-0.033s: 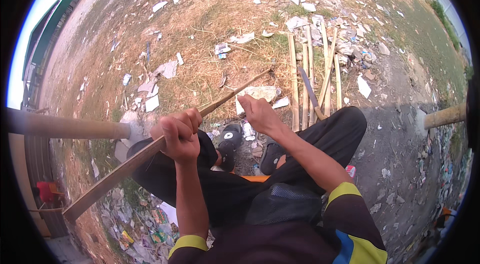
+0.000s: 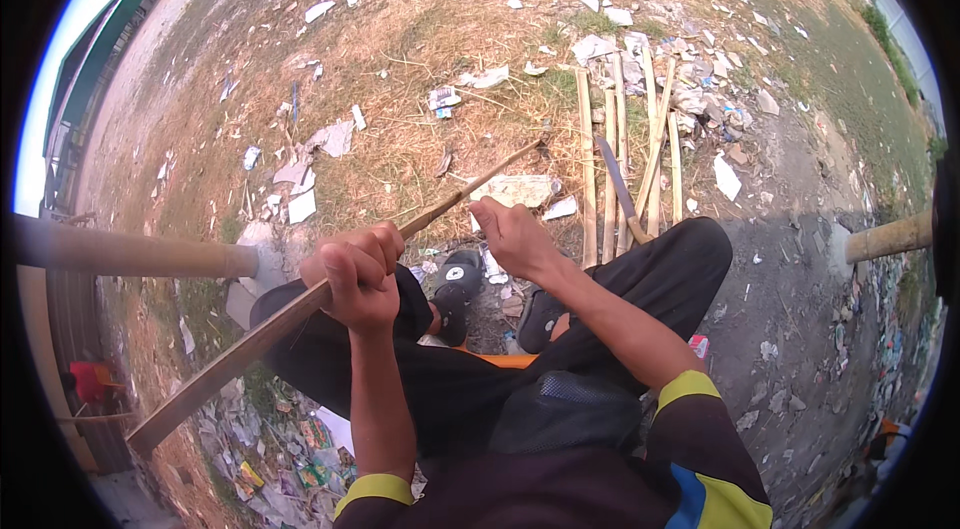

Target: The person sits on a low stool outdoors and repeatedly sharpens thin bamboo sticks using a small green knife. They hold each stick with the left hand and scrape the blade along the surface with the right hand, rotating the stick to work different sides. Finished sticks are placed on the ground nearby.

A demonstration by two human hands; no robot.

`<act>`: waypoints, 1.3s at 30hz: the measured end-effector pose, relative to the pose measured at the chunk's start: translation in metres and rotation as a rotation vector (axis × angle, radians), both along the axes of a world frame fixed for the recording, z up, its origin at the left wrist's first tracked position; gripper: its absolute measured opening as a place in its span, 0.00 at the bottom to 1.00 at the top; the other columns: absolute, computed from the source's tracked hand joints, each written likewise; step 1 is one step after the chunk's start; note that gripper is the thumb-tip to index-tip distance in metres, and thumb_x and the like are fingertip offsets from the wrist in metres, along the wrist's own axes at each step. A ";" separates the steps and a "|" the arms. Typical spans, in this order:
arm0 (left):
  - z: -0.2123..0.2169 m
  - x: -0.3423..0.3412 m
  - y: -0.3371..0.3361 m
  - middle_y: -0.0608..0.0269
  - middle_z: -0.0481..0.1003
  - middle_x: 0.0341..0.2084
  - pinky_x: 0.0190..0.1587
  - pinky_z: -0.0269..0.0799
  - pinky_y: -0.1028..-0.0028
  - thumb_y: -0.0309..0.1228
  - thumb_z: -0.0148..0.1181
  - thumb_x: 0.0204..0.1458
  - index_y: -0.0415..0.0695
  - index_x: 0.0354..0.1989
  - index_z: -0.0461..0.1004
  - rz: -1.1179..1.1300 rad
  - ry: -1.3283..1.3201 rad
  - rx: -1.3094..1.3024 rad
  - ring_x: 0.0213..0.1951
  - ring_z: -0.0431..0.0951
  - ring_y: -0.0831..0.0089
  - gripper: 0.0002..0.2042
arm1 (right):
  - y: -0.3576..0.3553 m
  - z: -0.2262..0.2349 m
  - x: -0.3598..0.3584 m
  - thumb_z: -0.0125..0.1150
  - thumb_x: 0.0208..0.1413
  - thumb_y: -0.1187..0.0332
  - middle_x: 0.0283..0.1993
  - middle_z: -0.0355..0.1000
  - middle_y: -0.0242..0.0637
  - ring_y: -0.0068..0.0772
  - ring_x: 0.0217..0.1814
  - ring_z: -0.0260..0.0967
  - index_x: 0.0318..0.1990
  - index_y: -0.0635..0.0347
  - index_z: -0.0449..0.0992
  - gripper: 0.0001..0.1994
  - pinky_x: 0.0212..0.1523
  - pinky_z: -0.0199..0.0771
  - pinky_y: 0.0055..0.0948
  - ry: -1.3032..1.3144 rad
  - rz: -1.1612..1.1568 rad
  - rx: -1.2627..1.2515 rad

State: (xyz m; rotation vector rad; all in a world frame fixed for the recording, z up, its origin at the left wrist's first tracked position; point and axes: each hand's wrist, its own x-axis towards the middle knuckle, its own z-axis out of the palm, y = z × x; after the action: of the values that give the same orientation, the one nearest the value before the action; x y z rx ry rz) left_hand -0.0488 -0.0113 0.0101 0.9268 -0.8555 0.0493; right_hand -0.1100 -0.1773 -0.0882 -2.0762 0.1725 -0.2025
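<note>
My left hand is wrapped round a long bamboo strip. The strip runs on a slant from the lower left, over my left knee, to a narrow dark tip ahead of me. My right hand is closed beside the strip's far part, thumb up against the fingers. Whatever it may hold is hidden or too thin to make out. Beyond my right knee a long knife with a wooden handle lies over several split bamboo strips on the ground.
Thick poles stand out at the left and right. My black trousers and dark shoes are below my hands. Paper scraps and litter are strewn over dry grass. A red object is at the far left.
My right hand has shifted very slightly left and nearer to me. The left hand keeps its hold on the bamboo strip.
</note>
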 end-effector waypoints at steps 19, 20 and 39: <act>0.002 0.003 0.005 0.73 0.44 0.09 0.22 0.44 0.74 0.45 0.28 0.67 0.50 0.14 0.51 0.186 0.187 -0.003 0.13 0.40 0.80 0.26 | -0.013 -0.031 0.032 0.36 0.66 0.53 0.17 0.63 0.55 0.59 0.22 0.65 0.32 0.66 0.70 0.24 0.25 0.62 0.47 0.051 0.004 0.060; 0.000 0.002 0.004 0.73 0.45 0.08 0.22 0.44 0.74 0.45 0.28 0.67 0.50 0.14 0.51 0.159 0.167 0.003 0.13 0.40 0.79 0.26 | -0.013 -0.030 0.030 0.36 0.66 0.52 0.17 0.65 0.56 0.59 0.24 0.67 0.35 0.66 0.71 0.24 0.26 0.64 0.48 0.043 0.040 0.077; 0.001 0.008 0.004 0.71 0.50 0.04 0.17 0.44 0.74 0.45 0.32 0.65 0.48 0.08 0.52 0.027 0.032 0.042 0.08 0.45 0.78 0.30 | -0.060 -0.112 0.048 0.32 0.65 0.48 0.27 0.72 0.62 0.66 0.33 0.70 0.29 0.66 0.74 0.30 0.40 0.71 0.52 0.170 -0.166 -0.213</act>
State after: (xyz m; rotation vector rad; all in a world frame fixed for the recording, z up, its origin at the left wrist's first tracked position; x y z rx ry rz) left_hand -0.0411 -0.0072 0.0114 0.9756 -0.8170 0.0397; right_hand -0.0623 -0.2375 -0.2002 -2.2921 0.4449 -0.1499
